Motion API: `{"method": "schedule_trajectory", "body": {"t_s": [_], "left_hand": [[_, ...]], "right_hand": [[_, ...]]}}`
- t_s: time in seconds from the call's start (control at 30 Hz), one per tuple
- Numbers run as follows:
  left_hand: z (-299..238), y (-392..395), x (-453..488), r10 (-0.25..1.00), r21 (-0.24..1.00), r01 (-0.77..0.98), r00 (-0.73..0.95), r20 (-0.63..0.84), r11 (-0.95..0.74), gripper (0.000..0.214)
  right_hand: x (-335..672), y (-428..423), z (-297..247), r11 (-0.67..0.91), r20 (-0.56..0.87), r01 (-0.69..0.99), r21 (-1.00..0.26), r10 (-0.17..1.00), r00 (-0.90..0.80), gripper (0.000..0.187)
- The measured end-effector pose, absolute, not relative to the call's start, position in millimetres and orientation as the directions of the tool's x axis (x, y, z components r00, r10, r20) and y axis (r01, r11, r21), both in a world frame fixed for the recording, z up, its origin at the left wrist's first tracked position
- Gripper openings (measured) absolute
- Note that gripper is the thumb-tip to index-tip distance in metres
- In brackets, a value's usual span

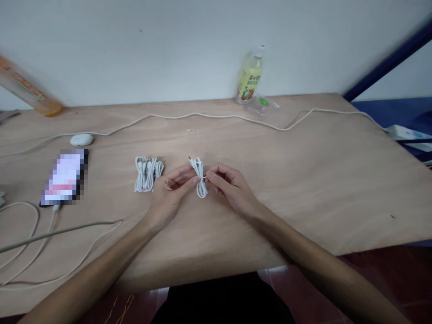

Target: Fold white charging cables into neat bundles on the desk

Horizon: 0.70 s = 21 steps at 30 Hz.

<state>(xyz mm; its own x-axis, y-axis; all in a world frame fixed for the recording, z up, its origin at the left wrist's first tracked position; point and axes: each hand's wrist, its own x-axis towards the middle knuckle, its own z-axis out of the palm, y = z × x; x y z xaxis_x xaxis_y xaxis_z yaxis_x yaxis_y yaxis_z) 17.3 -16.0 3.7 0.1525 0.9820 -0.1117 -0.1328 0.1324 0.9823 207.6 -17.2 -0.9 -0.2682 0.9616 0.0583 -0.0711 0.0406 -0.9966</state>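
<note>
Centrally, left hand, right hand: both grips pinching coiled white cable; bottle label writing unreadable.

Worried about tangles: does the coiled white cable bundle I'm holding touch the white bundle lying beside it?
Apart. Head view: left hand and bare table separate held bundle from lying bundle.

bottle label print blurred, nothing legible
</note>
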Motion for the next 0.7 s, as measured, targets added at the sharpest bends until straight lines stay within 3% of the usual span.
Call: {"method": "schedule_trajectory", "body": {"t_s": [0.5, 0.7], "left_hand": [[11.7, -22.5, 20.1, 0.977, 0.983, -0.136, 0.192, -0.097, 0.124, 0.043], [14.9, -24.9, 21.4, 0.976, 0.980, -0.134, 0.180, -0.120, 0.145, 0.056]], "right_hand": [[206.7, -17.8, -1.0, 0.006, 0.036, -0.102, -0.995, 0.955, -0.295, 0.048], [206.3, -19.3, -0.1, -0.001, 0.023, -0.077, -0.997, 0.951, -0.309, 0.046]]}}
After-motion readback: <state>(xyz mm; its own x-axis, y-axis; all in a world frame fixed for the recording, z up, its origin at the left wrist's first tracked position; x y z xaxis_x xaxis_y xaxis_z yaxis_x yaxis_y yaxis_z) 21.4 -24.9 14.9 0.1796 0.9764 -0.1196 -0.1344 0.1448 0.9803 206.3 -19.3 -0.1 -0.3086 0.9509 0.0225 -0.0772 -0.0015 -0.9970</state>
